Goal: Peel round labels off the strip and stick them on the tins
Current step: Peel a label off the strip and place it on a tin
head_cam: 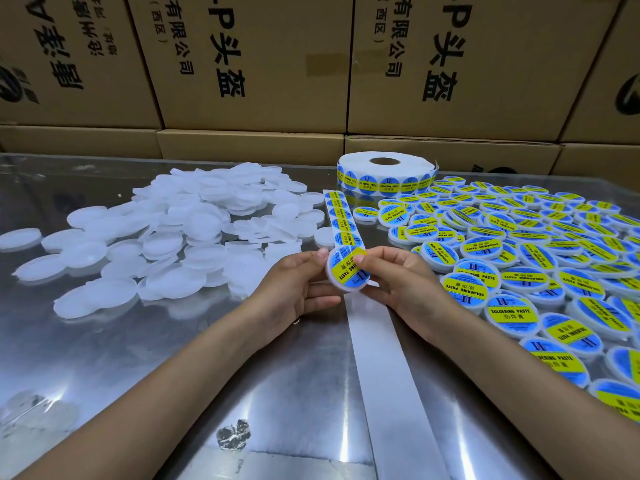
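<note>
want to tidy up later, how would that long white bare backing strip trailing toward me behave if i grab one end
The long white bare backing strip looks thin and lies flat on the shiny metal table, so it would probably droop and bend rather than stay stiff. Its smooth surface suggests it may slide easily. Farther up it passes under the hands and still carries labels, so tugging would likely drag that part too.

The surface (145,358) is shiny metal, with blurred reflections and a few scuffed patches toward seven o'clock. From nine to eleven o'clock lies a loose heap of plain white tins (180,237), some overlapping, while from one to four o'clock spreads a crowded field of labelled tins (519,258) bearing blue and yellow round labels. At twelve o'clock a label roll (386,173) lies flat on its side, and a strip (343,220) still carrying labels runs from near it toward the centre, continuing as bare white backing (384,382) to six o'clock.
</note>
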